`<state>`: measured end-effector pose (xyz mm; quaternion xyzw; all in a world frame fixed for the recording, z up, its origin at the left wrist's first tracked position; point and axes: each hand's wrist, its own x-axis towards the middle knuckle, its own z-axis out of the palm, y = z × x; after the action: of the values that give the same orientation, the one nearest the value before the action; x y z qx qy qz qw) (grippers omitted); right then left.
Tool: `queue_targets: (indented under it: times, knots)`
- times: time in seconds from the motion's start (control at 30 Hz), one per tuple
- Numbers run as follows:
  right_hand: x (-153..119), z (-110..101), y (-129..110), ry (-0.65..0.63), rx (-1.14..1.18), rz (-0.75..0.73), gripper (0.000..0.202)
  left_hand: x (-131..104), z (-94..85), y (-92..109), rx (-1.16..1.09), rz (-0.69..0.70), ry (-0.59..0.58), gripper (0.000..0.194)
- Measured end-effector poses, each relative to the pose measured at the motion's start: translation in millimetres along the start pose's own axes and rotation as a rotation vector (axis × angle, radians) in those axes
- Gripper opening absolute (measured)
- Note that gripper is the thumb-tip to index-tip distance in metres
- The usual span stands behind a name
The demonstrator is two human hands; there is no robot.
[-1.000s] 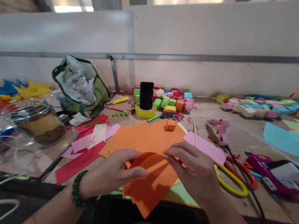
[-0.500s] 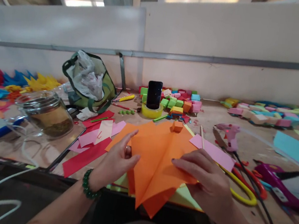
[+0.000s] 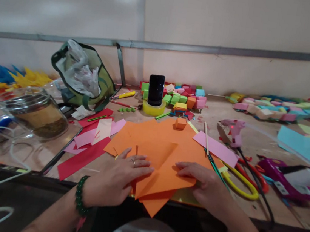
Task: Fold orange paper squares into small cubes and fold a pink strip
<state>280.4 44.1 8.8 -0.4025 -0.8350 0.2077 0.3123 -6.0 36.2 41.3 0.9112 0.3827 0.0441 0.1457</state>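
A creased sheet of orange paper (image 3: 162, 170) lies in front of me, with more orange paper (image 3: 130, 131) spread beneath it. My left hand (image 3: 116, 177), wearing a ring and a green bead bracelet, rests palm down on the sheet's left part, fingers stretched out. At the right edge, my right hand (image 3: 210, 188) has its fingers over the sheet and its thumb tucked low by the corner, mostly hidden; it appears to grip that edge. An orange paper cube (image 3: 180, 123) sits just beyond, on the orange paper.
Behind stand a phone (image 3: 155, 89) on a yellow tape roll (image 3: 153, 108) and several paper cubes (image 3: 174, 98). To the right are a pink glue gun (image 3: 235, 132) and yellow-handled scissors (image 3: 244, 188). A glass jar (image 3: 41, 114) and green bag (image 3: 105, 82) stand left, near red paper strips (image 3: 83, 158).
My left hand has gone from raised beside the sheet to flat on it. The raised folds have come down flatter. My right hand stays at the right edge. The view has tilted downward.
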Motion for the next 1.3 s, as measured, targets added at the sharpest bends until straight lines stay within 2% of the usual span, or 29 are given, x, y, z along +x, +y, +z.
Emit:
queue_targets:
  times: [0.07, 0.2, 0.27, 0.33, 0.4, 0.5, 0.6, 0.67, 0.77, 0.83, 0.97, 1.03, 1.1, 1.23, 1.3]
  knots:
    - [-1, -1, 0, -0.002, 0.07, 0.089, 0.041, 2, -0.2, 0, -0.112, -0.024, 0.006, 0.066]
    - [1, -1, 1, -0.005, 0.154, 0.212, 0.018, 9, 8.4, -5, -0.326, -0.114, 0.131, 0.039]
    - [4, -1, 2, 0.0, 0.142, 0.288, 0.015, 13, 14.3, -7, -0.462, -0.184, 0.186, 0.025]
    - [9, -2, 3, 0.004, 0.108, 0.36, 0.017, 17, 18.5, -8, -0.559, -0.275, 0.231, 0.021]
    - [17, -4, 4, 0.002, 0.067, 0.404, 0.021, 21, 20.0, -8, -0.541, -0.352, 0.309, 0.025]
    - [32, -9, 5, -0.015, -0.068, 0.45, 0.031, 29, 17.5, -8, -0.386, -0.42, 0.389, 0.03]
    - [46, -11, 8, -0.059, -0.25, 0.471, 0.027, 37, 13.0, -9, -0.307, -0.492, 0.322, 0.029]
    - [54, -12, 11, -0.081, -0.285, 0.465, 0.023, 41, 11.1, -11, -0.289, -0.52, 0.275, 0.027]
    - [64, -10, 18, -0.139, -0.237, 0.437, 0.051, 42, 10.9, -14, -0.286, -0.529, 0.245, 0.025]
    - [69, -10, 23, -0.204, -0.204, 0.434, 0.057, 42, 11.9, -15, -0.293, -0.53, 0.243, 0.024]
    - [76, -10, 26, -0.302, -0.194, 0.478, 0.042, 39, 13.8, -15, -0.303, -0.528, 0.266, 0.022]
    - [76, -10, 26, -0.302, -0.216, 0.448, 0.035, 37, 14.6, -14, -0.307, -0.523, 0.278, 0.022]
    - [75, -9, 27, -0.276, -0.209, 0.425, 0.036, 36, 15.5, -14, -0.312, -0.516, 0.289, 0.023]
    - [73, -8, 31, -0.276, -0.154, 0.49, 0.05, 36, 17.2, -15, -0.321, -0.501, 0.311, 0.022]
    - [73, -9, 31, -0.314, -0.155, 0.481, 0.041, 36, 17.4, -15, -0.322, -0.501, 0.313, 0.022]
